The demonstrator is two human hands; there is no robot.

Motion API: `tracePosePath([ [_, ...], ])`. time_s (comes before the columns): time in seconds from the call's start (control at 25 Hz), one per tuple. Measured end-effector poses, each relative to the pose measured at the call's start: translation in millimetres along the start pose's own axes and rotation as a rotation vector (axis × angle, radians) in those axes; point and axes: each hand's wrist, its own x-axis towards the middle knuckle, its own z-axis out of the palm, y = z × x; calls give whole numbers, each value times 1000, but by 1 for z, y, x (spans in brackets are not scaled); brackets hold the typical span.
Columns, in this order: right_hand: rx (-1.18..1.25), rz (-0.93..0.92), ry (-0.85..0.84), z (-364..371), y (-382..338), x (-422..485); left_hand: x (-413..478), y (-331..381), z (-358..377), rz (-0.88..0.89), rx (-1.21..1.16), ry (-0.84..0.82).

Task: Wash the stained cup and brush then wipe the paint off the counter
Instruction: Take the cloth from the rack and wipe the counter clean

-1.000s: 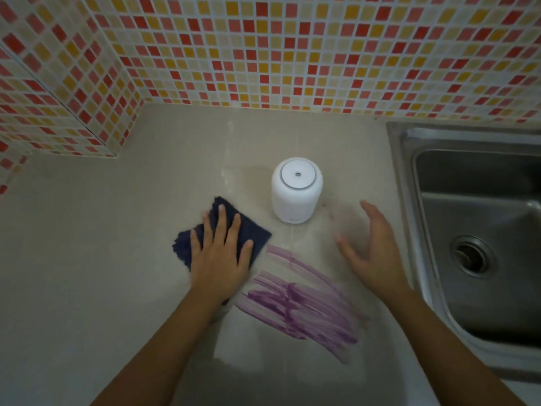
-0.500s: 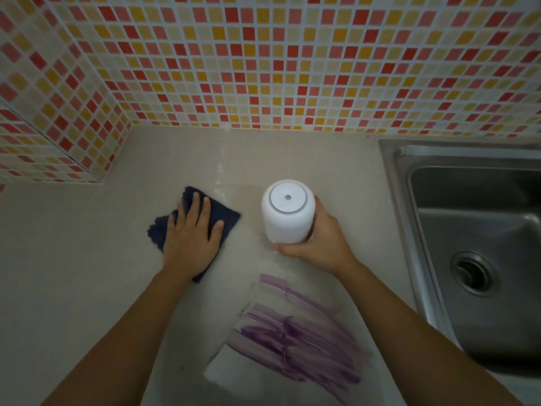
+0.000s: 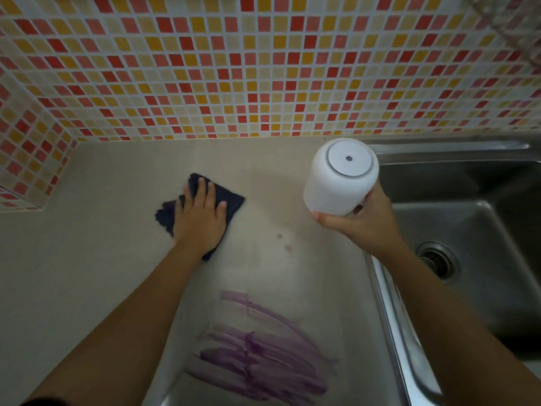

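Paint (image 3: 257, 353), purple and streaked, is lying on the counter (image 3: 87, 259) at six o'clock. We are pressing our left hand (image 3: 202, 221) flat, fingers spread, on a dark blue cloth (image 3: 231, 200) at nine o'clock from centre. Our right hand (image 3: 360, 221) is curling closed around the white cup (image 3: 339, 180), holding it upside down off the counter, toward two o'clock, beside the sink (image 3: 468, 215). Two faint purple spots (image 3: 284, 241) are showing between our hands.

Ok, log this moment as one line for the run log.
left hand: flat on dark cloth | right hand: holding white cup upside down | purple paint: on counter
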Motion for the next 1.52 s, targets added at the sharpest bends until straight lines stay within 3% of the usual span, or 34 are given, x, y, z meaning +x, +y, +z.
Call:
tracePosePath([
  [0.16, -45, -2, 82, -16, 8, -5, -19, 109, 17, 376, -4, -78],
  [0.24, -69, 4, 107, -20, 8, -5, -64, 113, 21, 613, 13, -147],
  [0.32, -86, 3, 106, -27, 9, -3, -100, 73, 17, 750, 38, -150],
  [0.4, -95, -1, 104, -34, 11, 0, -94, 12, 8, 654, 66, -62],
  [0.48, -104, -5, 103, -34, 13, 1, -51, -34, -2, 409, 83, -46],
  [0.6, -85, 8, 103, -30, 12, 3, 16, -14, -6, 156, 53, -27],
  [0.68, -78, -4, 91, -24, 11, 3, 22, 33, 3, 189, 37, -62],
  [0.76, -57, -7, 71, -12, 10, 3, -5, 58, 14, 371, 51, -89],
  [0.92, -29, 27, -21, 16, 15, 2, -109, 7, 14, 637, 80, -135],
  [1.0, -25, 49, -67, 28, 20, 5, -132, -50, 4, 596, 101, -96],
  [1.12, -9, 82, -138, 44, 28, 7, -93, -116, -14, 290, 69, -51],
  [1.28, -7, 97, -182, 61, 37, 10, -23, -86, -10, 51, 76, 5],
  [1.4, -6, 106, -219, 66, 40, 14, -46, -58, -1, 235, 64, -54],
  [1.52, -14, 110, -251, 67, 40, 14, -120, -80, 0, 401, 56, -108],
])
